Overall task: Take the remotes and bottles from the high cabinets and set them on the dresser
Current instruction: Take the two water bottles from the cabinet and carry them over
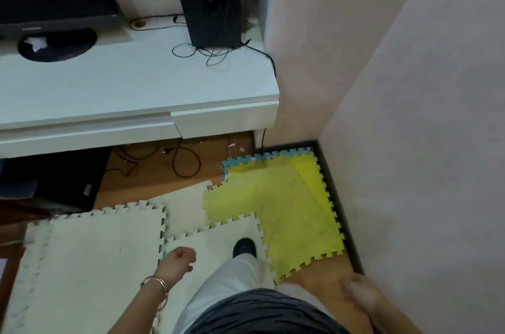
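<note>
1. No remote or bottle is in view, and neither are the high cabinets; they must be above where I am looking, since my head is tipped down toward the floor.
2. The place they are meant to end up is, I judge, the white dresser (131, 88) ahead of me. Its top is mostly bare between the television stand (57, 44) on the left and the black speaker (210, 6) near the right back corner, which has loose cables (207, 53) in front of it.
3. My left hand (179, 261) hangs low over the pale foam mat (93, 257), fingers loosely curled and holding nothing; two bangles (157, 286) sit on that wrist.
4. My right hand (360, 292) is blurred at the bottom right near the wall (410, 142). It seems empty, though how far it is spread I cannot tell.
5. My foot (244, 247) is on the pale mat beside the yellow mats (278, 205), facing the dresser.
6. Handling, as a guess only: remotes should be light and stiff, best taken around the middle of the body. Bottles may be heavier and slick, so I would wrap the barrel rather than pinch the cap.
7. When setting things down I would keep clear of the cables so nothing rocks.
</note>
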The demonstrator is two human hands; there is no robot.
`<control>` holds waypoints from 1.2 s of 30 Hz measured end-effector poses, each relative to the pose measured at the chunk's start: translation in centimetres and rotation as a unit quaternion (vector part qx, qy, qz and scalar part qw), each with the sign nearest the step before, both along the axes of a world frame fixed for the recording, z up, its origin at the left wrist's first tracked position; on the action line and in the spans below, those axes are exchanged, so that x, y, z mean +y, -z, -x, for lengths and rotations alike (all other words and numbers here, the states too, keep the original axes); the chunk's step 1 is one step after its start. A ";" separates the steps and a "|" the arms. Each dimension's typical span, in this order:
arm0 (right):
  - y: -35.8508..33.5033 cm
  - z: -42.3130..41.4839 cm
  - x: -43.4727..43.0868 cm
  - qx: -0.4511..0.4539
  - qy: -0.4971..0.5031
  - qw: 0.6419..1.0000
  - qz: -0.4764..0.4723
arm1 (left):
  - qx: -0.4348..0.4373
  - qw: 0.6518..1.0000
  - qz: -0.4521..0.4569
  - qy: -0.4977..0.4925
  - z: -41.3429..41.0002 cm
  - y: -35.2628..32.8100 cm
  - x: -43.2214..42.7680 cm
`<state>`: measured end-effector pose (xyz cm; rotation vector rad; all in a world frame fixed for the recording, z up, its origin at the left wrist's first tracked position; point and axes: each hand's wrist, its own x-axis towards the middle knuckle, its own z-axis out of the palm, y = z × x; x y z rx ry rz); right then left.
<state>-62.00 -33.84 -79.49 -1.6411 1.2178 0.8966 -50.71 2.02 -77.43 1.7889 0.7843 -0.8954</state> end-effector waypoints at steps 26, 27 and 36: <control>-5.2 -34.6 -5.4 -0.101 -0.150 0.983 -0.028 | -0.012 0.995 -0.030 -0.090 -19.5 -2.2 -5.1; -6.2 -36.3 -5.4 -0.133 -0.149 0.979 -0.031 | -0.038 0.996 -0.034 -0.078 -21.0 -3.1 -5.4; -21.9 -50.9 -3.4 -0.481 -0.201 0.853 -0.013 | -0.389 0.914 -0.104 0.050 -34.6 -20.1 -5.6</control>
